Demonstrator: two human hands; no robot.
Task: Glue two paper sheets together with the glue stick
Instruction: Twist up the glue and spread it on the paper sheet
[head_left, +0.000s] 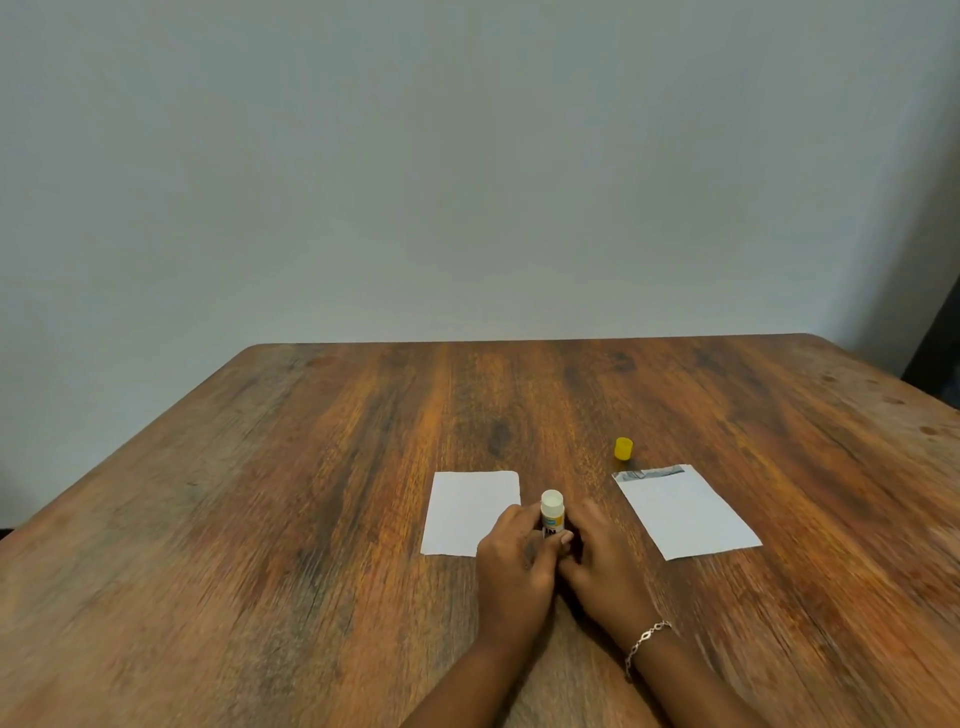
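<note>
An uncapped glue stick (551, 512) stands upright between my two hands, its white top showing. My left hand (514, 561) wraps its body from the left, and my right hand (605, 566) closes on its lower end from the right. The stick's base is hidden by my fingers. A white paper sheet (467, 512) lies flat to the left, partly under my left hand. A second white sheet (685, 512), with a printed strip along its far edge, lies to the right. The yellow cap (623, 449) rests on the table beyond the second sheet.
The wooden table (311, 519) reaches a plain grey wall at the back. A dark object (940, 364) stands past the table's far right corner. A bracelet (644, 642) circles my right wrist.
</note>
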